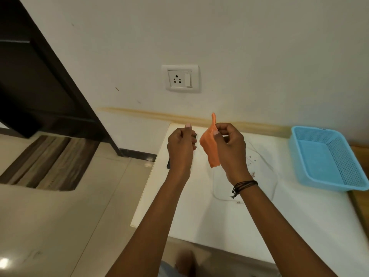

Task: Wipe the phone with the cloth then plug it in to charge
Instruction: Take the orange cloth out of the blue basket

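My left hand (180, 148) is closed around a dark phone (168, 164) above the left end of the white table (199, 220). The hand hides most of the phone; only a dark edge shows below the hand and another by the fingers. My right hand (231, 148) pinches an orange cloth (208, 145) between thumb and fingers; the cloth hangs down just right of the phone, very close to it. A thin white cable (214, 186) lies looped on the table under my right wrist. The white wall socket (180, 78) with its switch sits on the wall above both hands.
A light blue plastic basket (327, 156) stands on the table's right side. A dark wooden door frame (60, 76) and a striped floor mat (48, 162) are to the left. Glossy floor tiles lie beside the table's left edge.
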